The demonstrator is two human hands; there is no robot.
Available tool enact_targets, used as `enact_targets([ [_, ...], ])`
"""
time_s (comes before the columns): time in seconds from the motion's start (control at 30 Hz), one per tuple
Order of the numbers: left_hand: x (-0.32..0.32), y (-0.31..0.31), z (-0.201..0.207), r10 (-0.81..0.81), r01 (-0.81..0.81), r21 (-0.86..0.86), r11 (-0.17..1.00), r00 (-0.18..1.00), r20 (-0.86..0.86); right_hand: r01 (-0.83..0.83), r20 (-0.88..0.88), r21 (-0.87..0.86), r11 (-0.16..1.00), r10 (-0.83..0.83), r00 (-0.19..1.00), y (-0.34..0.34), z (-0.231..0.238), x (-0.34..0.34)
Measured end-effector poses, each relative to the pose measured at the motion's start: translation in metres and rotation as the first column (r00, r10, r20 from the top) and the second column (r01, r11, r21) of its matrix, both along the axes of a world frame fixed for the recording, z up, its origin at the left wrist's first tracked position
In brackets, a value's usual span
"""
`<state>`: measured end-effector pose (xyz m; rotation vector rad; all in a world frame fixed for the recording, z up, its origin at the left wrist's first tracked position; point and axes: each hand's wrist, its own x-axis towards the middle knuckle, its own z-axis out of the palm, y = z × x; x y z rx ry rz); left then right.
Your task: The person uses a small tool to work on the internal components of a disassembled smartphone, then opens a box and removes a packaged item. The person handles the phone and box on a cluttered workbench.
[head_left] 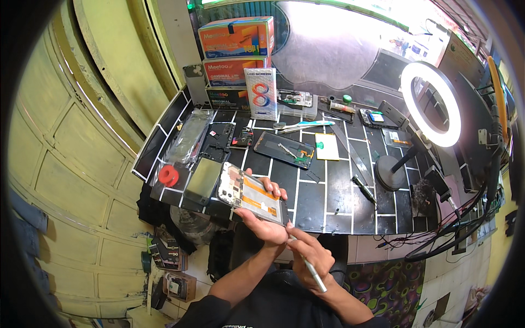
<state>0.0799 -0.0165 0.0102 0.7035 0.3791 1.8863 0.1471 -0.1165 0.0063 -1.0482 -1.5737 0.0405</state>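
My left hand (266,221) holds an opened phone (252,194) by its lower edge, its inner side up with an orange battery showing. My right hand (309,257) sits just below it and grips a thin silver tool (314,271), its tip pointing up toward the phone's lower right corner. Both are above the front edge of a black tiled worktop (309,199).
On the worktop lie another opened phone (284,149), a dark phone frame (217,141), a red disc (168,175), a toothbrush (303,126), a yellow card (327,146) and a screwdriver (363,188). Stacked boxes (236,52) stand at the back. A lit ring lamp (430,104) stands right, cables beside it.
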Motion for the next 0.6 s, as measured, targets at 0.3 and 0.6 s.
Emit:
enact_targets([
  [0.3,0.009,-0.003,0.004,0.186,-0.185,-0.1,0.978,0.983,-0.008,0.042,0.066,0.092,0.995,-0.048,0.997,-0.002,-0.012,-0.004],
  [0.6,0.01,-0.002,0.0,0.202,-0.203,-0.111,0.973,0.979,-0.013,0.079,0.081,0.087,0.993,-0.086,0.993,-0.003,-0.02,-0.007],
])
